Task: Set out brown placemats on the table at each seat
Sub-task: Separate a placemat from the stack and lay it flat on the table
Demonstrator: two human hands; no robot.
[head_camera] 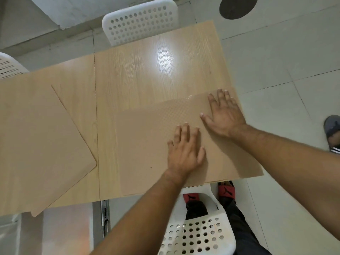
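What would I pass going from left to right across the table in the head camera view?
angled placemat → table seam → second placemat, with the left hand and then the right hand flat on it → grey sandal beyond the table's right edge.

From my feed this looks like a plain dining spot, in a home or a small canteen; I cannot tell which. A light wood-grain bench, made of two tops butted together, fills the middle. White plastic seats with punched holes stand around it: the far chair, the left chair, and the near chair pulled up to the edge. On the bench lie the near placemat and the left placemat, both brown. The floor is pale tile, with feet in red slippers on it.
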